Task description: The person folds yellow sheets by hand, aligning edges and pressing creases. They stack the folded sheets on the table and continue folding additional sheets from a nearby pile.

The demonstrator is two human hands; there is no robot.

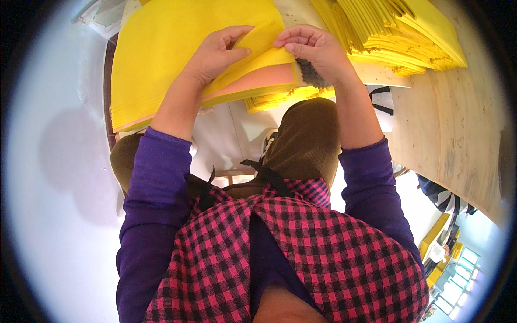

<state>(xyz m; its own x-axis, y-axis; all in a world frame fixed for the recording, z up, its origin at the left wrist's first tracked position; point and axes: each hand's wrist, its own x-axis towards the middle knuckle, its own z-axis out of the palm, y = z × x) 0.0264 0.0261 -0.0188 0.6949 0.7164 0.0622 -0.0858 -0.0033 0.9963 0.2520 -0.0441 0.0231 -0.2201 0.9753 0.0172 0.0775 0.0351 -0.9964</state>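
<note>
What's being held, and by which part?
A yellow sheet, by its lifted flap: the left hand grips the flap's left side, the right hand pinches its right edge.

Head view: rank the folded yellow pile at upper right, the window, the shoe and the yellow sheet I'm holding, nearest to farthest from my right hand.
From the right hand:
1. Yellow sheet: touching it.
2. Folded yellow pile: just right.
3. Shoe: below, toward the left.
4. Window: far lower right.

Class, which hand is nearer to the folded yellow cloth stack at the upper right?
Right. The right hand is just left of the folded yellow cloth stack; the left hand is farther left.
</note>
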